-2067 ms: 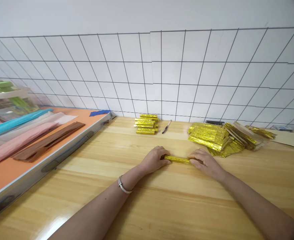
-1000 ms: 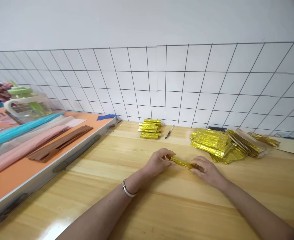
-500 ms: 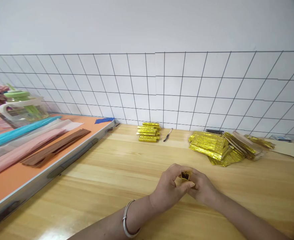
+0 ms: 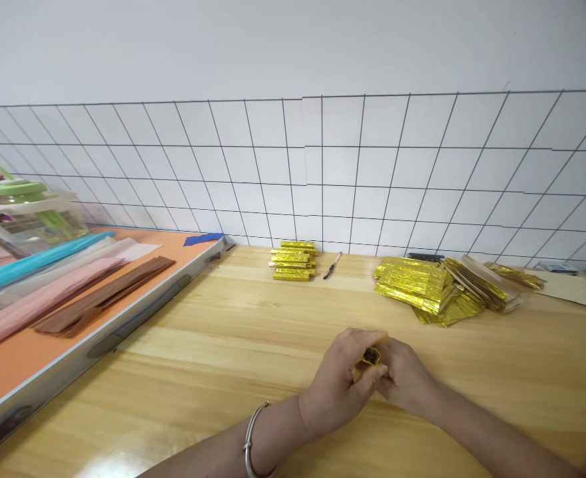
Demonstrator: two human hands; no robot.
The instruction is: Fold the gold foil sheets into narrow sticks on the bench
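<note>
A small gold foil tube is held end-on between both hands, its hollow dark end facing the camera. My left hand, with a silver bangle on the wrist, curls its fingers and thumb around it. From the right side my right hand closes on the same tube, its fingertips partly hidden behind the left hand. Beyond the hands, several gold foil rolls lie in a stack near the wall. To the right is a pile of flat gold foil pieces.
A pen lies beside the rolls. On the left, an orange board bears brown, pink and blue paper strips, with a green-lidded container behind. Cardboard lies at far right, near the tiled wall.
The view has shifted slightly. The tube's open end now looks rounder and more many-sided, where before it looked squarish. Both hands still hold it.
</note>
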